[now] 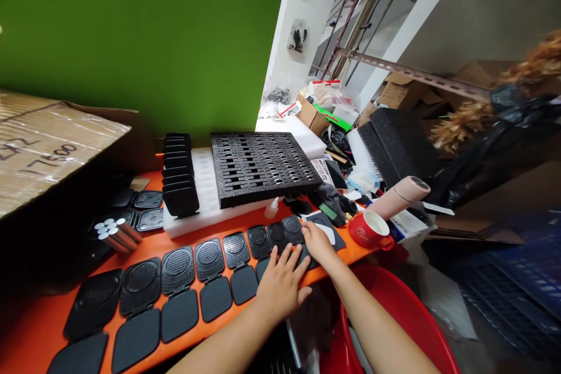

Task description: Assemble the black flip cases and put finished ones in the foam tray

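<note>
A row of black hinged cases, folded open with ridged lids and flat halves, runs along the orange table. My left hand lies over the row toward its right end, fingers spread and palm down, touching the flat halves. Beyond it, my right hand is at the last case. Its fingers are curled together near that lid's edge, and what they grip is hidden. A white rounded piece on a dark sheet lies just past the right hand.
Behind the row, a black slotted foam block and standing black cases rest on white foam. Silver cylinders and a cardboard box are left. A red mug, pink bottle and red stool are right.
</note>
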`<state>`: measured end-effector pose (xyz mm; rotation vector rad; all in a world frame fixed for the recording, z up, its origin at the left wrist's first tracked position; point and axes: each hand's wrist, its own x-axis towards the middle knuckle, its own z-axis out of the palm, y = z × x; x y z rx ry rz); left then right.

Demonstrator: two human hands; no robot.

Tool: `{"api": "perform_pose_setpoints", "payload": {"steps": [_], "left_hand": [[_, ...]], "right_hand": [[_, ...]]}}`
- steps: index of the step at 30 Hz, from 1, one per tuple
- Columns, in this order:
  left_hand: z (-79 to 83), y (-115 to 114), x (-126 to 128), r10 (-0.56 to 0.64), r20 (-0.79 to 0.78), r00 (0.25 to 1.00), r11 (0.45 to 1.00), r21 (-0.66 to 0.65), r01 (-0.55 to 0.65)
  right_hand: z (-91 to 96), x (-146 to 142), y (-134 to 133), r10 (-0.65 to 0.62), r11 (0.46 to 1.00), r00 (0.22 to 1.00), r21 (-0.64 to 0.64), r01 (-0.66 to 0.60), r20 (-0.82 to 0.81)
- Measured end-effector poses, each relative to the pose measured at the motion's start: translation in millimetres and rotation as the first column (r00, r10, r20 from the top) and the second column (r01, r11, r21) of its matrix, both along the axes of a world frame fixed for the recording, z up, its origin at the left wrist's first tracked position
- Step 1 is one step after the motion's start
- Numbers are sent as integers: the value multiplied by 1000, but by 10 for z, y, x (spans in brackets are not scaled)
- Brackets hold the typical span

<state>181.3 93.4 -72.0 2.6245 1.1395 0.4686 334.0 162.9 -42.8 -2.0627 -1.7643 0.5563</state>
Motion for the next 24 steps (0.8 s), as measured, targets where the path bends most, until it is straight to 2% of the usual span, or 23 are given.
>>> {"api": "perform_pose_setpoints", "payload": {"steps": [2, 4, 5, 6, 7, 8, 9, 11, 12, 13, 15, 19, 20, 22, 24], "left_hand": [[4, 1, 2, -1, -6, 1000, 1000, -5, 1], [-2, -2, 12, 11, -9, 1000, 1000, 1, -11], [-7, -4, 20, 19, -10, 1000, 1000, 7, -19], [-11, -5, 26, 31, -12, 999, 999, 15, -31], [-13, -7, 32, 47, -14, 999, 999, 21, -47], [-9, -7, 34, 64, -16, 998, 998, 26, -63], [0, -6, 32, 74, -18, 997, 997, 26, -74], [35, -1, 19, 72, -26, 997, 997, 7, -72], [58, 2, 9, 61, -31, 998, 998, -9, -61], [82, 5, -1, 47, -38, 998, 998, -27, -48], [122, 9, -19, 31, -51, 998, 998, -52, -34], [139, 13, -26, 23, -49, 999, 998, -54, -26], [133, 13, -24, 22, -46, 999, 998, -52, -24], [118, 11, -21, 22, -43, 999, 998, -54, -24], [100, 8, -20, 21, -44, 999, 998, -54, -23]], "right_hand": [[34, -21, -37, -15, 998, 1000, 63, 16, -11], [80, -97, -33, -42, 994, 972, 86, 63, -230], [103, -160, -8, -58, 994, 925, 68, 89, -375], [124, -240, 31, -79, 994, 847, 25, 108, -526], [141, -334, 85, -115, 993, 737, -47, 112, -666], [154, -437, 150, -161, 987, 622, -131, 94, -766], [162, -544, 223, -227, 972, 475, -227, 58, -850], [167, -745, 371, -382, 919, 171, -393, -36, -908], [165, -828, 437, -442, 893, 51, -445, -72, -896], [163, -893, 491, -474, 878, -14, -471, -82, -880], [163, -954, 550, -477, 879, -64, -475, -49, -876], [195, -786, 490, -400, 914, -69, -403, 41, -914], [202, -700, 460, -353, 929, -49, -356, 105, -934], [196, -512, 413, -242, 930, 48, -217, 296, -969], [157, -345, 395, -172, 878, 170, -73, 473, -970]]}}
